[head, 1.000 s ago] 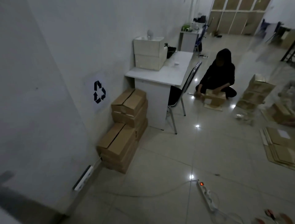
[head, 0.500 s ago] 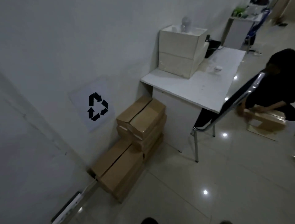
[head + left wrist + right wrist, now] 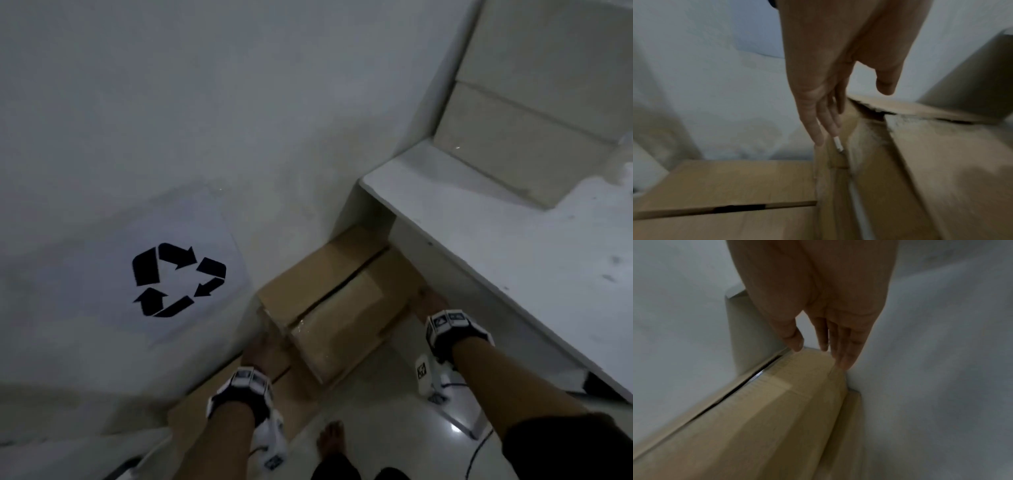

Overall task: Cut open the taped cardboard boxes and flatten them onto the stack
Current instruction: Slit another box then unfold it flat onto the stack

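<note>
- Top cardboard box (image 3: 337,305): brown, uppermost of a pile standing against the white wall (image 3: 239,120), just beside the side panel of the white desk (image 3: 513,246); its two top flaps meet along a dark seam, with glossy tape on the near end.
- Left hand (image 3: 263,346): at the box's near left corner; in the left wrist view the fingers (image 3: 819,129) are straight and close together, pointing down along the box's edge, the thumb spread apart; whether they touch the cardboard cannot be told.
- Right hand (image 3: 432,301): at the box's right side, between box and desk panel; in the right wrist view the fingers (image 3: 844,356) are straight and narrow, tips at the box's upper corner, thumb just above the top edge.
- Lower box (image 3: 219,407): closed, under the left forearm, beside the wall.
- Surroundings: a black recycling symbol (image 3: 178,279) on a white sheet on the wall; pale stacked boxes (image 3: 534,113) on the desk; a bare foot (image 3: 330,442) on the tiled floor.
</note>
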